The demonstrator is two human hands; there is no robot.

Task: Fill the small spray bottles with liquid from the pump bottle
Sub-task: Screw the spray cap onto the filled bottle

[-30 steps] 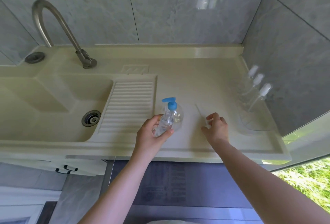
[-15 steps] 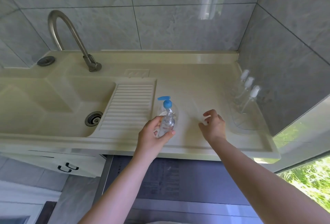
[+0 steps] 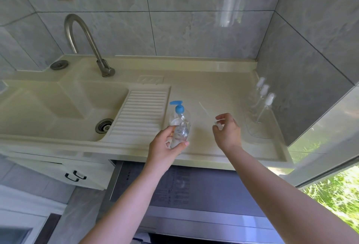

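Note:
My left hand (image 3: 165, 146) grips a small clear spray bottle (image 3: 181, 134) with its neck uncapped, just in front of the pump bottle (image 3: 177, 116), which is clear with a blue pump head. The pump bottle stands on the cream counter (image 3: 213, 92) beside the ribbed drainboard. To the right, my right hand (image 3: 228, 133) pinches a white spray cap (image 3: 217, 125); its thin dip tube (image 3: 203, 108) points up and to the left. Three more small spray bottles (image 3: 263, 96) with white caps lean in a clear tray (image 3: 258, 133) by the right wall.
A sink basin (image 3: 58, 107) with a drain and a curved metal tap (image 3: 85, 43) fills the left side. Grey tiled walls close in the back and right. Below the counter's front edge sits a dark appliance (image 3: 184, 189).
The view has tilted upward. My left hand has kept its hold on the small bottle in front of the pump bottle. My right hand has risen slightly with the cap.

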